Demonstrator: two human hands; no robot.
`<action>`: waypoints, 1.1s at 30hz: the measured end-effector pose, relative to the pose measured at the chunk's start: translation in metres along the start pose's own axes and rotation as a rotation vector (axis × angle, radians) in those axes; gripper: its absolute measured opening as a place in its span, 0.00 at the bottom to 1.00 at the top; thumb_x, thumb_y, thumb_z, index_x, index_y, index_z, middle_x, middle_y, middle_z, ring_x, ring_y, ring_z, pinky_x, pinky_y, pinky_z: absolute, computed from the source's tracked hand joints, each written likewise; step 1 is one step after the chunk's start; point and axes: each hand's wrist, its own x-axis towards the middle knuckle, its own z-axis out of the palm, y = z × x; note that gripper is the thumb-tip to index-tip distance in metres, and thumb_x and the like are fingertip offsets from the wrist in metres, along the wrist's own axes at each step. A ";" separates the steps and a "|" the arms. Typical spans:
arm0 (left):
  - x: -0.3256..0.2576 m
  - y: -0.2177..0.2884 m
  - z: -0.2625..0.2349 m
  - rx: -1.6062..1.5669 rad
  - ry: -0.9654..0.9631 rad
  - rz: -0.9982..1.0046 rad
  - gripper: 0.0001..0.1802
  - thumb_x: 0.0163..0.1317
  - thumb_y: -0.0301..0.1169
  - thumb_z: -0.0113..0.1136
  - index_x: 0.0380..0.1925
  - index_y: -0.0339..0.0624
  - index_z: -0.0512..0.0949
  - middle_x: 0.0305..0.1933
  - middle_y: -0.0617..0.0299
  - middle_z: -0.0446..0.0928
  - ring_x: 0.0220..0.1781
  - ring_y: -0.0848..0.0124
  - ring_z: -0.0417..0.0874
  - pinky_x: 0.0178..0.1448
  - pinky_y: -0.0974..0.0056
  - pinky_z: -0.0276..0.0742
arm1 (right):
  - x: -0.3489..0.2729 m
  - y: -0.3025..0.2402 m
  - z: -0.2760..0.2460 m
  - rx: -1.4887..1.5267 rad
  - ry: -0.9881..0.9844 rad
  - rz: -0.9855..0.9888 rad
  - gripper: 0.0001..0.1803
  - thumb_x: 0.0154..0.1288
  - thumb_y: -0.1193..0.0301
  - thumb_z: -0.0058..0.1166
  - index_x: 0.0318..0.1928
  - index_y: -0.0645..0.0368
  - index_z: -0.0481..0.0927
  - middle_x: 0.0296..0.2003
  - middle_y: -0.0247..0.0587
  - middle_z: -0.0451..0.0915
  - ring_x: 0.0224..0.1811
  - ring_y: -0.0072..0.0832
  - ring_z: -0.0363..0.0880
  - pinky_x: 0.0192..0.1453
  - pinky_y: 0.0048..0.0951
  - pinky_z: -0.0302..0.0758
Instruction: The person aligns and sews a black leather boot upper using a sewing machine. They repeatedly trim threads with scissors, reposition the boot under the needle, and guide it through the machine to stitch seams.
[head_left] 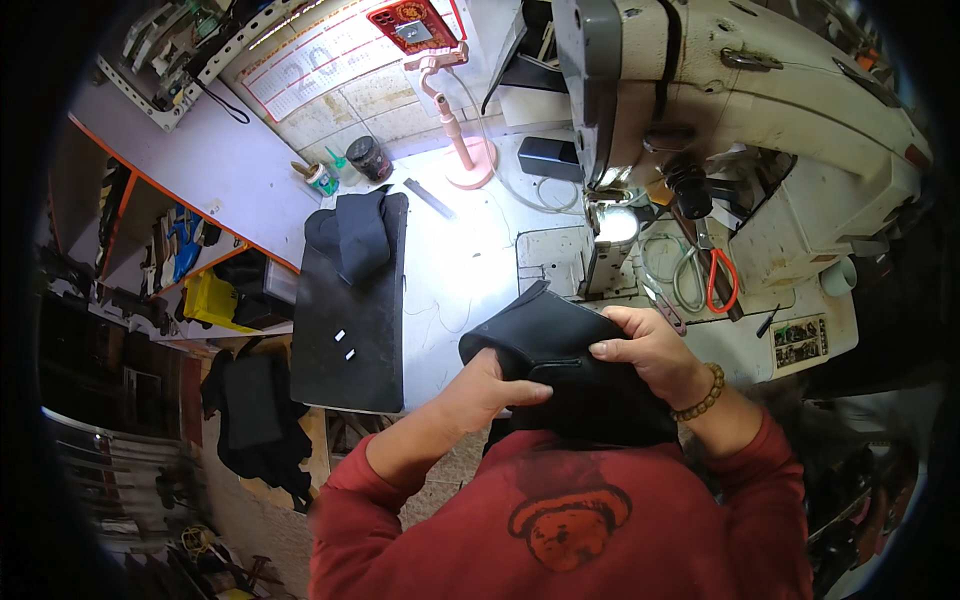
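I hold a black leather-like piece [615, 400] in front of my chest, at the near edge of the white table. A raised, stitched-looking strip runs across its middle, and its far edge curls up at the left. My left hand [495, 388] grips the left side; the thumb lies on top, pointing right, while the fingers are tucked behind the curled part and hidden. At the upper right edge my right hand [648, 345] pinches the piece, thumb on top and most fingers beneath. A beaded bracelet circles the right wrist. Whether the piece is folded or a pouch, I cannot tell.
A large sewing machine [810, 100] stands right. Beside it lie red-handled scissors [722, 280] and a small parts tray [800, 342]. Left, a dark board [345, 375] bears folded black material [350, 240]. Behind stand a pink phone stand [458, 140] and a dark jar [368, 160].
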 end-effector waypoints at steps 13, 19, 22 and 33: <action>0.033 0.009 0.008 -0.218 0.120 0.059 0.20 0.62 0.25 0.64 0.54 0.33 0.75 0.50 0.58 0.81 0.50 0.69 0.83 0.57 0.64 0.78 | 0.034 -0.030 -0.024 -0.034 -0.114 0.179 0.19 0.55 0.80 0.66 0.49 0.66 0.80 0.40 0.35 0.84 0.41 0.20 0.81 0.51 0.23 0.77; 0.039 0.014 0.015 -0.231 0.174 0.040 0.20 0.62 0.25 0.64 0.54 0.33 0.75 0.49 0.58 0.81 0.49 0.70 0.83 0.56 0.64 0.79 | 0.037 -0.029 -0.030 -0.008 -0.065 0.183 0.16 0.58 0.77 0.64 0.48 0.66 0.80 0.40 0.36 0.84 0.39 0.21 0.81 0.48 0.22 0.77; 0.042 0.018 0.021 -0.212 0.208 0.043 0.19 0.62 0.25 0.64 0.53 0.33 0.75 0.49 0.58 0.81 0.48 0.69 0.83 0.56 0.64 0.79 | 0.034 -0.033 -0.031 -0.068 -0.019 0.177 0.15 0.61 0.75 0.63 0.49 0.66 0.80 0.40 0.36 0.83 0.41 0.20 0.80 0.48 0.22 0.77; 0.063 0.033 0.042 -0.264 0.234 0.126 0.17 0.64 0.22 0.60 0.53 0.33 0.74 0.47 0.56 0.82 0.46 0.67 0.85 0.54 0.62 0.82 | 0.016 -0.073 -0.049 -0.442 0.164 -0.052 0.21 0.64 0.77 0.59 0.55 0.67 0.69 0.34 0.35 0.82 0.36 0.14 0.76 0.42 0.19 0.75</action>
